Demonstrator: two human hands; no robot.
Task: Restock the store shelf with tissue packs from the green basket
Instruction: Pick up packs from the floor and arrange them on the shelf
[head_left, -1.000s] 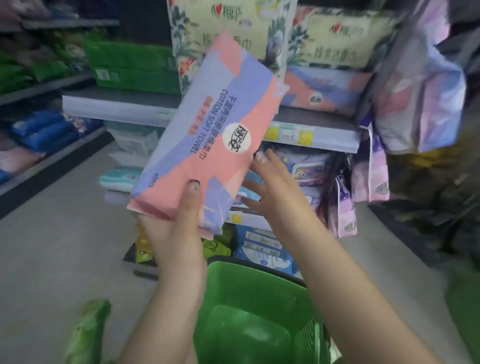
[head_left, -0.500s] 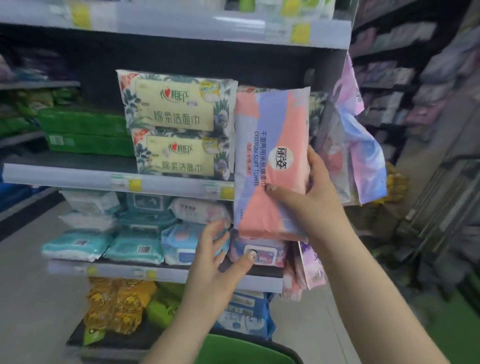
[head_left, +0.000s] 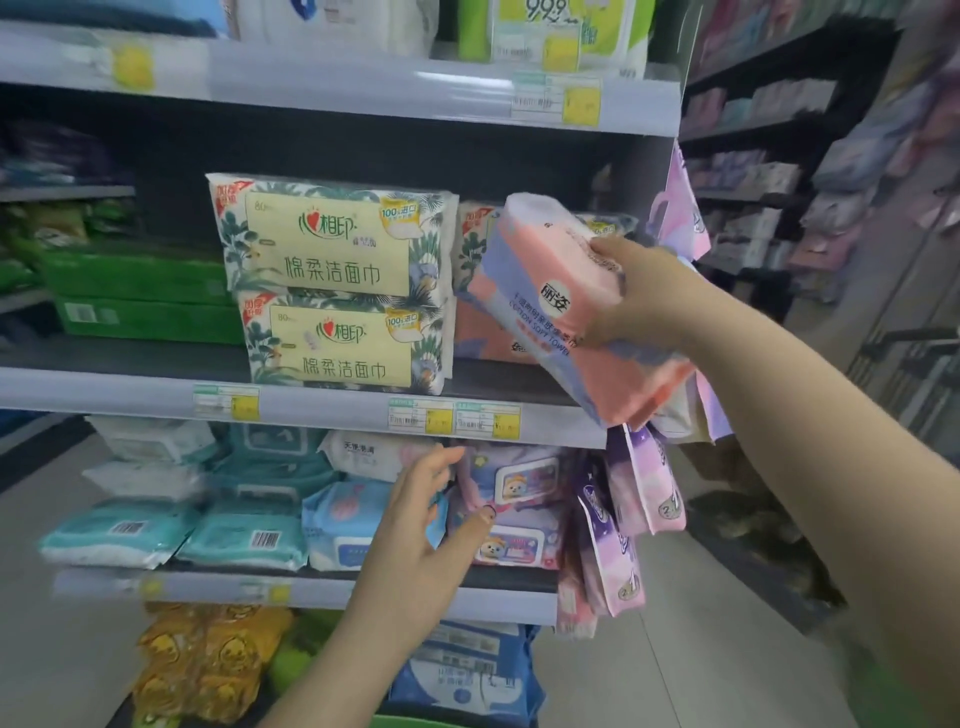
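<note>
Pink and lilac plastic wrap on the tissue pack (head_left: 561, 306), gripped in the right hand (head_left: 644, 296), fingers curled over its upper right edge, thumb apparently underneath though hidden. Held in the air at the right end of the middle shelf (head_left: 322, 402), long axis tilted: far end up and to the left toward the shelf opening, near end down and to the right, overhanging the shelf lip. Printed face with the white round logo turned to the camera. Directly behind it, lying flat on the shelf board, a second pack (head_left: 488, 338) of the same pink and lilac pattern, mostly covered. Above that one, a leaf-printed pack (head_left: 475, 239) partly hidden by the raised pack. To the left, two leaf-printed cream packs (head_left: 337, 280) stacked one on the other, just beside the far end of the held pack. Further left, green flat boxes (head_left: 140, 296) on the same board. At the shelf's right end, pink and purple hanging packets (head_left: 623, 514) dangling below the held pack's near end. Left hand (head_left: 415, 545) lower down, in front of the shelf beneath, fingers spread and relaxed, grasping nothing, close before the blue and teal wipe packs (head_left: 218, 530); contact not clear through the blur. Yellow price tags (head_left: 467, 421) along the shelf lip.
</note>
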